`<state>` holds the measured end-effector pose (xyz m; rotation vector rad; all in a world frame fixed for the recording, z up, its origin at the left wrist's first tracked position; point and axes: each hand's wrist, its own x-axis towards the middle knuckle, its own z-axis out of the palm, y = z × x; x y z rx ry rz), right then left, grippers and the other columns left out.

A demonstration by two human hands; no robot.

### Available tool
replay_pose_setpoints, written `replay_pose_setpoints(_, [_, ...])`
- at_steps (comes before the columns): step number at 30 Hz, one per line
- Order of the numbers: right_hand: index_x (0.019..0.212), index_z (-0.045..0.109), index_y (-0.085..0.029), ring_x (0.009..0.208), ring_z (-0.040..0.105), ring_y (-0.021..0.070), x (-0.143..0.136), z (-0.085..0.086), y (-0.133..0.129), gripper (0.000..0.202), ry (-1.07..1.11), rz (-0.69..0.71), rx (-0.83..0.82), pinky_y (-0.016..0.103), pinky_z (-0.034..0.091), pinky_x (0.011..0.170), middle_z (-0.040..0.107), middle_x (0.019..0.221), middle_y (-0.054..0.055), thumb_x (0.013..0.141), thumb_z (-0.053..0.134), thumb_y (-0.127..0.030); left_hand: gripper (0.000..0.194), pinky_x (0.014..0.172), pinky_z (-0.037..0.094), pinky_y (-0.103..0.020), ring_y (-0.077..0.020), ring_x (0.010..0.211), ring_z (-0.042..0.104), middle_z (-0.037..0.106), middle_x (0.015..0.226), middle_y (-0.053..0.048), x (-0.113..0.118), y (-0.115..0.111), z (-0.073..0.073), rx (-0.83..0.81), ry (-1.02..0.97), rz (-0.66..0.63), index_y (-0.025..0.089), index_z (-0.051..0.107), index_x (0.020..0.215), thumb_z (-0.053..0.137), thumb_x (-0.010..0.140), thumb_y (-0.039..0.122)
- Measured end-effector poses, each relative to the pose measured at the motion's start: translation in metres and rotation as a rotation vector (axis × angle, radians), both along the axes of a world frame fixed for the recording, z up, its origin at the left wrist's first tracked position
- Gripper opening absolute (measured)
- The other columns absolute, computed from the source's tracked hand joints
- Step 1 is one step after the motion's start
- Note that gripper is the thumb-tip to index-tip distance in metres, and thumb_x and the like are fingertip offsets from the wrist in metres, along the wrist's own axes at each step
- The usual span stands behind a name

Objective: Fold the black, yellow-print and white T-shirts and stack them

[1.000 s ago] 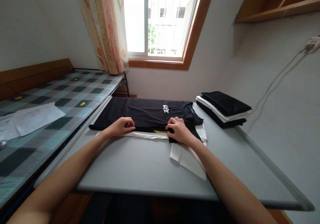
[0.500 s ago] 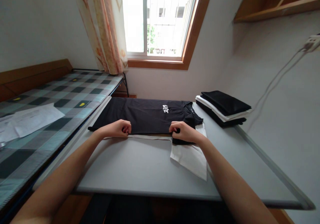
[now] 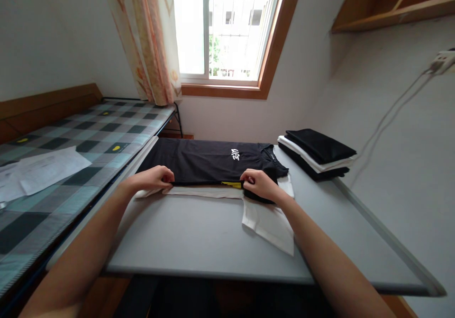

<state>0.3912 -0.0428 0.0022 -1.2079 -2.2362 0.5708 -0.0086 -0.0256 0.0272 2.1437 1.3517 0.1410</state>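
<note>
A black T-shirt (image 3: 202, 159) with white lettering lies across the table, its collar toward the right. My left hand (image 3: 158, 178) pinches its near edge close to the left end. Near the collar end, my right hand (image 3: 255, 181) grips the same edge, slightly raised. A strip of yellow (image 3: 232, 184) shows under the edge beside my right fingers. Beneath the black shirt is a white garment (image 3: 268, 221); its sleeve spreads toward me below my right hand, and a narrow band of it runs along the front.
Black and white folded clothes (image 3: 316, 152) are stacked at the table's right rear. A bed with a checked cover (image 3: 135, 123) stands left, with papers (image 3: 53, 168) on it. The grey table (image 3: 199, 242) has a raised rim. A cable (image 3: 384, 119) hangs on the right wall.
My left hand has moved left along the near edge. That edge has shifted slightly away from me, exposing more of the white garment and the yellow strip. My right hand has moved slightly.
</note>
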Motion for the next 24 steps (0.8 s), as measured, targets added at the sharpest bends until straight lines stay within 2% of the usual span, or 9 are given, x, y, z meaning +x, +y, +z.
replay_pose_setpoints(5, [0.077,0.065,-0.018,0.059,0.044,0.0109,0.001,0.001,0.001,0.013,0.093,-0.035,-0.009,0.023,0.034,0.057,0.054,0.066,-0.002,0.072,0.053,-0.016,0.019,0.051,0.031,-0.022,-0.0128,0.056,0.044,0.05,0.057,0.002,0.0,-0.002,0.006,-0.049,-0.068,-0.016,0.019,0.058,0.059,0.068,0.061,0.035])
replay_pose_setpoints(9, [0.076,0.064,-0.018,0.057,0.042,0.0104,0.002,0.002,0.0,0.012,0.077,-0.021,-0.09,0.023,0.032,0.054,0.051,0.062,-0.003,0.071,0.053,-0.017,0.021,0.05,0.028,-0.022,-0.0111,0.055,0.039,0.044,0.057,0.004,0.0,-0.003,0.003,-0.088,-0.065,-0.056,0.019,0.051,0.057,0.068,0.059,0.032])
replay_pose_setpoints(15, [0.075,0.063,-0.018,0.057,0.041,0.01,0.003,-0.003,0.001,0.012,0.05,0.041,-0.206,0.021,0.031,0.052,0.049,0.061,-0.004,0.069,0.052,-0.018,0.019,0.049,0.029,-0.022,-0.0115,0.055,0.042,0.048,0.058,0.003,0.0,-0.003,0.0,-0.119,-0.038,-0.072,0.018,0.058,0.062,0.066,0.061,0.034])
replay_pose_setpoints(18, [0.076,0.064,-0.017,0.057,0.041,0.0101,0.005,-0.001,0.002,0.013,0.085,0.043,-0.214,0.022,0.032,0.052,0.049,0.06,-0.004,0.069,0.053,-0.019,0.026,0.053,0.036,-0.022,-0.0139,0.06,0.05,0.058,0.063,0.0,-0.004,-0.001,0.004,-0.158,-0.043,-0.063,0.017,0.065,0.069,0.063,0.067,0.042])
replay_pose_setpoints(20, [0.076,0.064,-0.017,0.058,0.042,0.0104,0.006,0.002,0.002,0.013,0.117,0.039,-0.221,0.022,0.033,0.053,0.051,0.061,-0.004,0.069,0.053,-0.02,0.031,0.056,0.039,-0.022,-0.0154,0.064,0.054,0.063,0.068,-0.002,-0.012,0.002,0.005,-0.171,-0.054,-0.021,0.017,0.069,0.073,0.061,0.069,0.047])
replay_pose_setpoints(24, [0.075,0.063,-0.018,0.06,0.046,0.0116,0.006,0.007,0.001,0.015,0.175,0.014,-0.201,0.023,0.036,0.056,0.055,0.064,-0.002,0.069,0.05,-0.022,0.031,0.054,0.039,-0.023,-0.015,0.06,0.053,0.063,0.066,-0.002,-0.035,0.01,0.001,-0.192,-0.009,0.067,0.017,0.069,0.073,0.066,0.061,0.045])
